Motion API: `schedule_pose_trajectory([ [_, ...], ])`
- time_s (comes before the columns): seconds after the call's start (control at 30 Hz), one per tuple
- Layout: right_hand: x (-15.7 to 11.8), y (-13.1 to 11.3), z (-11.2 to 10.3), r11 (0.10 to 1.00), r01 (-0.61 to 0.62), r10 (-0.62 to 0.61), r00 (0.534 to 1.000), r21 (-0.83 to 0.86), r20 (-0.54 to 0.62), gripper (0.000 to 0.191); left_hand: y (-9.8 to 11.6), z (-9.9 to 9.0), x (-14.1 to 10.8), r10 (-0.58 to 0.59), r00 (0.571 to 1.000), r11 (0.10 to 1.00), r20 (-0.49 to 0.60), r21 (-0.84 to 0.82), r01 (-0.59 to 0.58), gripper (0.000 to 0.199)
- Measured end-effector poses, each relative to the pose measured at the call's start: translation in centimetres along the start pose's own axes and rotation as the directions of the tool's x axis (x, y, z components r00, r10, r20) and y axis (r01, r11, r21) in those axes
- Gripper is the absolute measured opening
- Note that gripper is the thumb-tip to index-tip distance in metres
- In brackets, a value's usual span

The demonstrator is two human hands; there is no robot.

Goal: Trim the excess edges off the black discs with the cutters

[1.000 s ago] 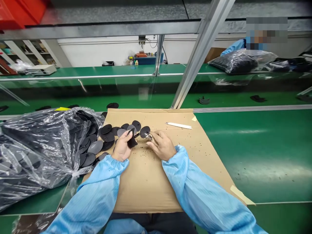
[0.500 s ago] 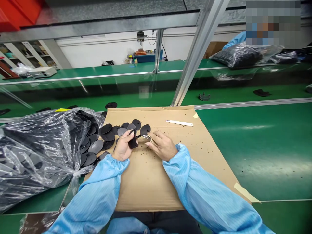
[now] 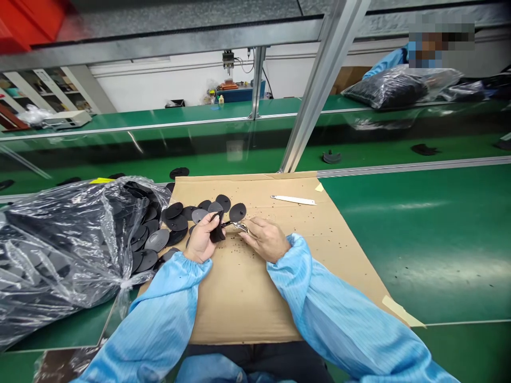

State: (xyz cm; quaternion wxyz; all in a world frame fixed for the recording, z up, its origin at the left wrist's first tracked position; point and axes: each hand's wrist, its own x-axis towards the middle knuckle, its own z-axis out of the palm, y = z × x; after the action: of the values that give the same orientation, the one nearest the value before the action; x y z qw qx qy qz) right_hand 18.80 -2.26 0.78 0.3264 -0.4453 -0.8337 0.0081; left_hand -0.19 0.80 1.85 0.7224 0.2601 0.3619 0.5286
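My left hand (image 3: 200, 243) is closed on a black plastic disc (image 3: 217, 227), held tilted on edge between thumb and fingers. From the right, my right hand (image 3: 266, 239) grips a small shiny metal clipper (image 3: 240, 226), partly hidden by the fingers. Its tip meets or nearly meets the black disc; contact is too small to make out. Loose black and grey discs (image 3: 238, 212) lie on the cardboard sheet (image 3: 243, 298) just beyond and left of my hands. Tiny dark bits are scattered on the cardboard around them.
A clear plastic bag (image 3: 80, 255) full of discs bulges at the left. A white slim knife (image 3: 293, 200) lies on the cardboard's far side. A metal post (image 3: 307, 101) rises behind the cardboard. Across the bench, a co-worker's blue sleeve (image 3: 385, 63) shows behind another filled bag (image 3: 387, 89).
Both hands stay in nearly the same place. The fingers of my right hand and the clipper have shifted slightly. The whole view has moved a little, and the co-worker's head has shifted.
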Motion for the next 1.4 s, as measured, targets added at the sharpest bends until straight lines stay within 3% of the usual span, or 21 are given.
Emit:
schedule_pose_trajectory([
  [0.13, 0.1, 0.1, -0.2, 0.996, -0.056, 0.062, 0.995, 0.071, -0.084, 0.026, -0.2, 0.1, 0.1, 0.061, 0.998, 0.998, 0.008, 0.017, -0.061, 0.028],
  [0.27, 0.2, 1.9, -0.3, 0.970, -0.239, 0.223, 0.948, -0.045, -0.225, 0.032, -0.3, 0.1, 0.1, 0.145, 0.989, 0.989, -0.030, 0.024, -0.144, 0.035],
  [0.43, 0.1, 3.9, 0.2, 0.944, -0.310, 0.280, 0.933, -0.110, -0.227, 0.035, -0.2, 0.1, -0.1, 0.146, 0.989, 0.988, 0.016, 0.052, -0.146, 0.047],
  [0.57, 0.3, 2.5, -0.1, 0.969, -0.242, 0.247, 0.935, 0.050, -0.254, 0.033, -0.1, 0.3, -0.3, 0.151, 0.987, 0.984, 0.047, 0.084, -0.155, 0.050],
  [0.7, 0.6, -0.4, -0.6, 0.934, -0.071, 0.163, 0.957, 0.351, -0.241, 0.029, -0.3, 0.3, -0.3, 0.127, 0.990, 0.988, 0.061, 0.081, -0.132, 0.039],
  [0.77, 0.5, -1.7, -0.5, 0.906, 0.015, 0.081, 0.975, 0.422, -0.207, 0.029, -0.4, 0.3, -0.3, 0.111, 0.990, 0.990, 0.086, 0.074, -0.118, 0.041],
  [0.9, 0.2, -3.2, 0.2, 0.912, 0.123, -0.089, 0.991, 0.391, -0.104, 0.034, -0.4, 0.2, -0.2, 0.123, 0.992, 0.992, 0.041, 0.035, -0.125, 0.051],
  [1.03, 0.1, -3.5, 0.7, 0.917, 0.220, -0.220, 0.975, 0.334, -0.037, 0.040, -0.2, 0.5, -0.3, 0.030, 1.000, 1.000, 0.011, -0.007, -0.029, 0.040],
  [1.13, 0.2, -3.4, 0.4, 0.895, 0.278, -0.278, 0.959, 0.347, -0.052, 0.040, 0.1, 0.3, -0.2, -0.002, 1.000, 0.997, -0.002, -0.082, 0.002, 0.029],
  [1.2, 0.3, -3.3, 0.2, 0.907, 0.260, -0.251, 0.965, 0.331, -0.070, 0.038, 0.5, 0.0, 0.0, -0.024, 0.999, 0.993, -0.030, -0.118, 0.020, 0.025],
  [1.27, 0.4, -3.1, 0.1, 0.950, 0.163, -0.145, 0.986, 0.265, -0.085, 0.034, 0.9, -0.3, 0.1, -0.053, 0.998, 0.989, -0.024, -0.140, 0.049, 0.023],
  [1.4, 0.3, -2.8, 0.6, 0.996, -0.020, 0.029, 0.995, 0.084, -0.098, 0.032, 1.2, -0.5, -0.1, -0.107, 0.990, 0.982, 0.092, -0.143, 0.120, 0.022],
])
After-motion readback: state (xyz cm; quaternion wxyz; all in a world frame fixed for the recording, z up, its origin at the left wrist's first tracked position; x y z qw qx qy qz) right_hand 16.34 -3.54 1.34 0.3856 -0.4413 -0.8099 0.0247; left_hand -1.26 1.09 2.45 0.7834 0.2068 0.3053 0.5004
